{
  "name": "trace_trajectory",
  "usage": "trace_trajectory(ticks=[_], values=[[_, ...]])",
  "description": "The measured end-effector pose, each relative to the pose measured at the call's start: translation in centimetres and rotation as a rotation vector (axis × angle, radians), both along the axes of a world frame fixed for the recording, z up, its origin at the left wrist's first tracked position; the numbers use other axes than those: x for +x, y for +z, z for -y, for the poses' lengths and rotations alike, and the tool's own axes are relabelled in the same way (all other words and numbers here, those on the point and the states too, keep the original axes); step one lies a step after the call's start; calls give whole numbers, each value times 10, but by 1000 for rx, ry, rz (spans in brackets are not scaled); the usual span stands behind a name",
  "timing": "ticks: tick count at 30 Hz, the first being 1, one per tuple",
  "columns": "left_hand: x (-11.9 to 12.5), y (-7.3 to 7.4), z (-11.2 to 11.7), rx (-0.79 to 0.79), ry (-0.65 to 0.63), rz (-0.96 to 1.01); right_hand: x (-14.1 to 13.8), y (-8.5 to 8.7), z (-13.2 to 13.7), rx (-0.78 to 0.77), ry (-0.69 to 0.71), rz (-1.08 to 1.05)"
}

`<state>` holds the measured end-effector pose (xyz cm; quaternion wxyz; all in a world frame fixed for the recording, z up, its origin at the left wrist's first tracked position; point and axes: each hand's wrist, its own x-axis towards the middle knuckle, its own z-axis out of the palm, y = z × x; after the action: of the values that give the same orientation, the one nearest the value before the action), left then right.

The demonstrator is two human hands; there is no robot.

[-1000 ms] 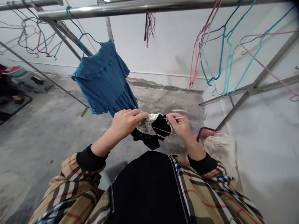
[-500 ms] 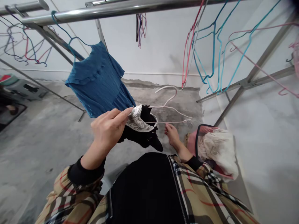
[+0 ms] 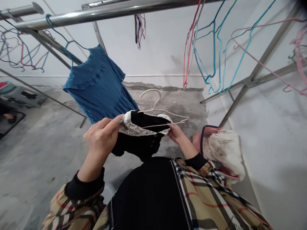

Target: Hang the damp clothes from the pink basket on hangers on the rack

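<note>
A black garment (image 3: 136, 145) with a pale lace collar hangs between my two hands in front of my waist. My left hand (image 3: 102, 135) pinches the collar at its left side. At the collar's right side my right hand (image 3: 176, 132) grips the edge of the garment. A pale pink wire hanger (image 3: 157, 95) passes into the neck opening; its left end is hidden inside the cloth, while its right end sticks out above my right hand. Just beyond is a blue dress (image 3: 100, 83) on a blue hanger, hooked over the metal rail.
The metal rail (image 3: 100, 12) crosses overhead. Red and blue hangers (image 3: 214, 48) dangle from it at the right. A pink basket (image 3: 199, 142) heaped with pale cloth stands by the right wall. Grey stools (image 3: 26, 95) are at the far left.
My right hand has taken hold of the collar's right side. The collar is now spread wider between my hands, and the hanger and left hand have shifted left.
</note>
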<state>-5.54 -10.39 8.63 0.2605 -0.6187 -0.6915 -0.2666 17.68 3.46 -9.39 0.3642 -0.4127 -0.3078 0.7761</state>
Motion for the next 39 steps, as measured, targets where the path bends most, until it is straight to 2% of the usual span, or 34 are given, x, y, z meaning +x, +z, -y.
trace_trajectory(ticks=[5, 8, 14, 17, 21, 26, 28, 30, 36, 39], values=[[-19, -22, 2, 11, 46, 3, 15, 13, -6, -144, -284, -160], [-26, -32, 4, 23, 47, -13, 21, 22, -9, -104, -398, -152], [-34, -39, 9, 72, 10, -25, 32, 35, -12, 44, -466, -89], [-39, -39, 8, 100, 12, -47, 36, 38, -11, 63, -419, -86], [-47, -38, 6, 156, -14, -83, 39, 41, -11, 15, -356, -131], [-52, -40, 9, 131, -60, -147, 38, 44, -12, -81, -441, -110], [-53, -42, 11, 111, -74, -171, 36, 43, -10, -14, -468, -56], [-54, -42, 14, 107, -68, -187, 35, 41, -6, 123, -485, 24], [-60, -34, 18, 155, -108, -243, 35, 30, -2, 524, -495, 410], [-61, -32, 19, 78, -79, -217, 39, 28, -7, 684, -494, 566]])
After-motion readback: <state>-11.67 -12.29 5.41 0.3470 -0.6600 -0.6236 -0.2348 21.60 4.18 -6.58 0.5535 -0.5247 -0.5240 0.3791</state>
